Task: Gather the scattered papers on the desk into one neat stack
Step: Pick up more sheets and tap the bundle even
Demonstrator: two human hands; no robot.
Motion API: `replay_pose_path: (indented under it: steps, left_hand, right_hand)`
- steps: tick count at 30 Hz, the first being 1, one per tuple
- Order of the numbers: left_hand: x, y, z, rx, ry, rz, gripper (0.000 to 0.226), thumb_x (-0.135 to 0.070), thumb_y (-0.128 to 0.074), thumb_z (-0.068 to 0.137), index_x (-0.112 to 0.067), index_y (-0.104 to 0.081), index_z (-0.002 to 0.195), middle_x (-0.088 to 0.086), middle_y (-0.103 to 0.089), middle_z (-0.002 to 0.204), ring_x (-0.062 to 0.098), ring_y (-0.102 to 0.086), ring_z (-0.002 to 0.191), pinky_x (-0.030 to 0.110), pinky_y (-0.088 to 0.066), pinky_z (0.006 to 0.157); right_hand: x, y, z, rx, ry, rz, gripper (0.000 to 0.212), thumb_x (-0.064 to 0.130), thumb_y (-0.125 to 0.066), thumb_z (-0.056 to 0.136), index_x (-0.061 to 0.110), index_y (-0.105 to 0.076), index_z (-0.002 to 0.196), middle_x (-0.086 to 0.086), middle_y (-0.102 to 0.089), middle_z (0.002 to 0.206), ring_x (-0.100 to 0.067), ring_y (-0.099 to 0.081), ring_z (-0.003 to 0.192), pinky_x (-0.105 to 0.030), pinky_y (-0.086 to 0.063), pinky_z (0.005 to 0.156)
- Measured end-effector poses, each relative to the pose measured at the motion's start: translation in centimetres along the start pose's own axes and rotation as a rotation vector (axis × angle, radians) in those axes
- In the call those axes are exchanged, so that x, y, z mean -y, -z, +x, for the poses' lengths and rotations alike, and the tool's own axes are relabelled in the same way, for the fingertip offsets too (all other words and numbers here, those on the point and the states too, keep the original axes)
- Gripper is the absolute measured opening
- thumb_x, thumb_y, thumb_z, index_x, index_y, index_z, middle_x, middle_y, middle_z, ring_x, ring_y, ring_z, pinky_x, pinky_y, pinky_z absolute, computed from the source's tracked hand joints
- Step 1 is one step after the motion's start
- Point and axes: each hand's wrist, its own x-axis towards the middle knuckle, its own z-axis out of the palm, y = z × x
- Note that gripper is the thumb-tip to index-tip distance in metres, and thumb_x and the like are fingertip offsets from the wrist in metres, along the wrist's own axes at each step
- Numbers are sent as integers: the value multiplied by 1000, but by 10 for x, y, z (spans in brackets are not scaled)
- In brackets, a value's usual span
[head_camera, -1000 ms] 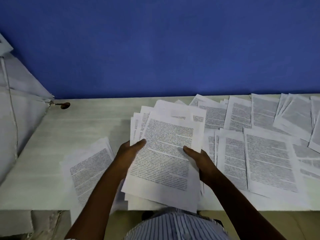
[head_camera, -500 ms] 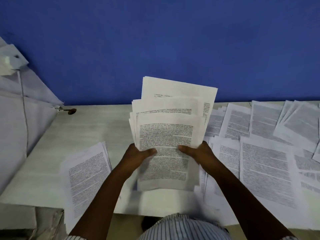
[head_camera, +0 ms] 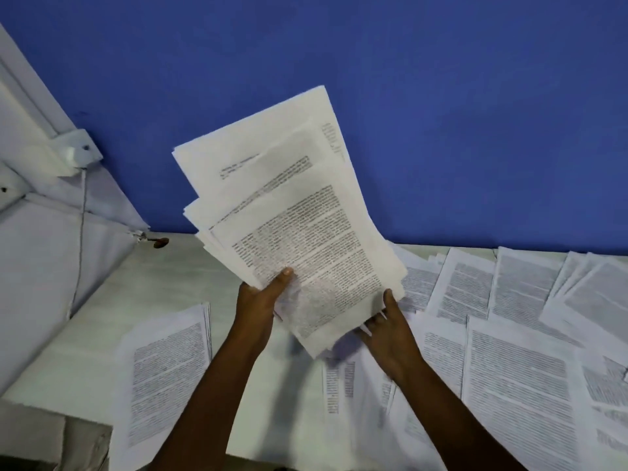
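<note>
Swung counter-clockwise since half a second ago, the sheaf of papers (head_camera: 306,229) no longer stands square to the person. Its top now leans toward the left, its printed lines climb to the right, and it has risen further in front of the blue wall (head_camera: 458,113). It is clear of the desk (head_camera: 183,277), above the middle of the desk's width. The sheets are fanned unevenly, with the upper edges of several stepped one behind another.

The left hand (head_camera: 261,297) pinches the sheaf at its lower left edge, thumb laid on the printed front and fingers hidden behind. The right hand (head_camera: 390,331) has let go of its earlier pinch on the front. It now sits at the lower right corner with fingers (head_camera: 365,327) fairly straight against the bottom edge and thumb upright beside the corner, though motion blur softens this.

A small pile (head_camera: 166,375) of printed pages lies toward the desk's left front, its near corner jutting past the front edge. Loose sheets (head_camera: 520,385) overlap one another across the right half, from the back edge to the front.

At the left edge of the view a white bracket (head_camera: 76,154) is fixed to a pale panel, and a thin cable (head_camera: 81,239) hangs from it. A small brown knob (head_camera: 160,242) sits at the desk's back left corner.
</note>
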Motion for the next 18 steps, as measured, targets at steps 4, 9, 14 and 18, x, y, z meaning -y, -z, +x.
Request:
replay_pose_path:
  steps: [4, 9, 14, 18]
  left_hand:
    - [2, 0, 0, 0, 25, -35, 55, -29, -84, 74, -30, -63, 125, -3, -69, 126, 21, -65, 116, 45, -52, 98]
    - [13, -7, -6, -173, 46, -102, 38, -10, -72, 87, -20, -66, 123, 5, -69, 124, 30, -64, 116, 53, -48, 103]
    - [6, -11, -12, -142, 63, -119, 49, -29, -76, 80, -22, -64, 126, 3, -70, 123, 25, -66, 113, 46, -52, 95]
    - [25, -16, -22, -227, 152, 83, 41, -37, -76, 81, -17, -67, 115, 3, -74, 109, 23, -71, 100, 39, -55, 92]
  right_hand:
    - [2, -14, 2, 78, -18, 110, 49, 44, -55, 95, 20, -55, 138, -13, -63, 133, -32, -59, 121, -49, -45, 105]
    - [-5, -5, 4, 124, -63, 135, 40, 30, -58, 96, 16, -61, 133, -15, -66, 124, -33, -62, 110, -54, -41, 106]
    - [-25, 1, 5, 134, -37, 151, 49, 18, -63, 89, 13, -55, 138, -16, -61, 133, -33, -57, 119, -54, -44, 105]
    - [-36, -6, 6, 135, -64, 93, 46, 15, -70, 88, 13, -60, 132, -16, -63, 131, -35, -60, 121, -58, -43, 105]
